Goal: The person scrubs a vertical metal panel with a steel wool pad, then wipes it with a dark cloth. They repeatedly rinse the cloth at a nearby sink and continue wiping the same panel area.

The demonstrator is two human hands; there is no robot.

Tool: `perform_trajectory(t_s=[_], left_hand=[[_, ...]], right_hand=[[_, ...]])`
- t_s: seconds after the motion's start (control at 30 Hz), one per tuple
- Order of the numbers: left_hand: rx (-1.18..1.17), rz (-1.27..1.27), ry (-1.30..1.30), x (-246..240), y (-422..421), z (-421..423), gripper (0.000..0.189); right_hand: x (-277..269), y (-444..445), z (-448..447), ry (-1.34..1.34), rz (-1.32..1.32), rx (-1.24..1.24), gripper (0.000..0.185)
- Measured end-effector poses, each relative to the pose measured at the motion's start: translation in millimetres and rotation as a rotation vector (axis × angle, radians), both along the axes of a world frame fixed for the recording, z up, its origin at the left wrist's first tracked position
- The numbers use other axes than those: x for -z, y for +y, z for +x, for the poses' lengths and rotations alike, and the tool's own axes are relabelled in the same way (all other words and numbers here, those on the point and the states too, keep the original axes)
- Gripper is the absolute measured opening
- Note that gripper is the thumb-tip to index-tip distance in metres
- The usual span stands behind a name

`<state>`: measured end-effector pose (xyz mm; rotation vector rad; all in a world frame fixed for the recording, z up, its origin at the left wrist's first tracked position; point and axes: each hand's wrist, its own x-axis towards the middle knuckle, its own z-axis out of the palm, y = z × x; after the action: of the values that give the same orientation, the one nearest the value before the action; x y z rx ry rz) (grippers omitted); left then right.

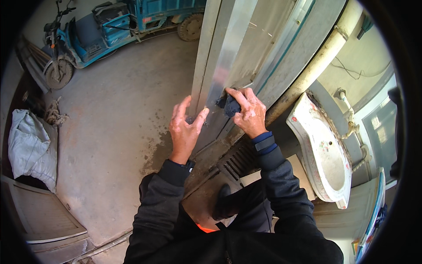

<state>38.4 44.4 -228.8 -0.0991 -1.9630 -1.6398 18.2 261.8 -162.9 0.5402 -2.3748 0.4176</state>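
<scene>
My right hand grips a dark, wadded cloth and holds it at the lower part of a metal-framed door. Whether the cloth presses on the metal I cannot tell. My left hand is beside the door's edge, thumb and fingers spread, with nothing in it. The thumb tip is close to the shiny metal strip. The door's panel between the frame bars looks dusty and streaked.
A blue cargo tricycle stands at the far left. A stuffed white woven sack lies by the left wall. To the right are a yellowed pipe and a washbasin. A slatted drain grate lies below my right hand. Wet stains mark the concrete floor.
</scene>
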Motion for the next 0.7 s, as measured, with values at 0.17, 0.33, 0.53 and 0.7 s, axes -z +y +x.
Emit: perform_trajectory(t_s=[0.17,0.33,0.53,0.7], left_hand=[[-0.010,0.012,0.008,-1.0,-1.3,-3.1,0.060],[-0.015,0.014,0.024,3.2,2.2,-4.0,0.060],[-0.005,0.022,0.006,3.0,0.0,-3.9,0.059],[-0.016,-0.021,0.015,2.3,-1.8,-2.6,0.061]], right_hand=[[15.7,20.8,11.5,0.144,-0.353,-0.115,0.061],[15.7,3.9,18.4,0.114,-0.514,-0.166,0.047],[13.9,-37.3,3.0,0.019,-0.452,-0.055,0.051],[11.9,-16.2,9.0,0.063,-0.080,-0.033,0.068]])
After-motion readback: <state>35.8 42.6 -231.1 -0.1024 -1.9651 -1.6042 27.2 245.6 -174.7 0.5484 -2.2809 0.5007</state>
